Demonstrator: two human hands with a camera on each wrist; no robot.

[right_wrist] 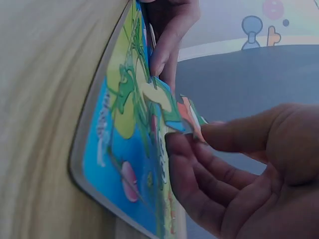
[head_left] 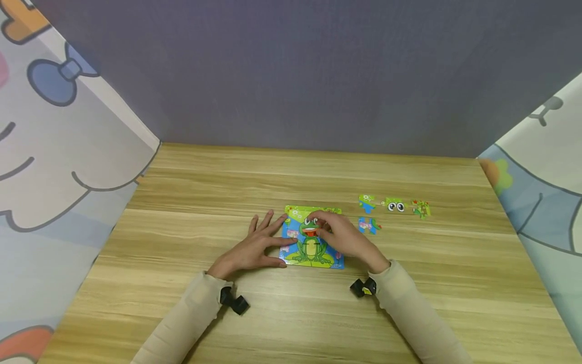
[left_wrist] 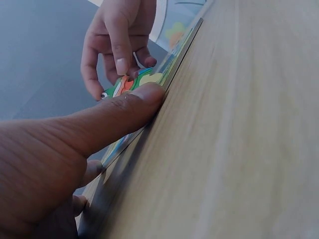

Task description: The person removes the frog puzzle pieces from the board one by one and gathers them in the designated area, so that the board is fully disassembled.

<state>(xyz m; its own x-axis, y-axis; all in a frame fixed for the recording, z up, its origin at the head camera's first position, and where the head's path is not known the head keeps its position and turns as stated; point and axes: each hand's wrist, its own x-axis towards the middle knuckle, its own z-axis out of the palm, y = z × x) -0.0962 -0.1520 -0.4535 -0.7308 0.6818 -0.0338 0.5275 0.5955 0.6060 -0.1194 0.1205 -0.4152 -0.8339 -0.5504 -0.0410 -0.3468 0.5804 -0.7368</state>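
A frog picture puzzle board (head_left: 334, 263) lies on the table in front of me. My right hand (head_left: 344, 235) pinches a puzzle piece (right_wrist: 191, 115) with the frog's red mouth between thumb and fingers, over the upper middle of the board. Beside it in the right wrist view, a piece showing the pale belly (right_wrist: 158, 95) stands tilted up from the board. With fingers spread, my left hand (head_left: 254, 250) rests at the board's left edge, and its index finger reaches onto the picture. In the left wrist view the left thumb (left_wrist: 127, 110) lies along the board's near edge.
Several loose puzzle pieces lie right of the board: one with the frog's eyes (head_left: 395, 206), a green-and-blue corner (head_left: 366, 203), a blue-and-pink one (head_left: 368, 225) and a leafy green one (head_left: 422, 209). A grey panel (head_left: 318, 76) rises behind the wooden table (head_left: 218, 182).
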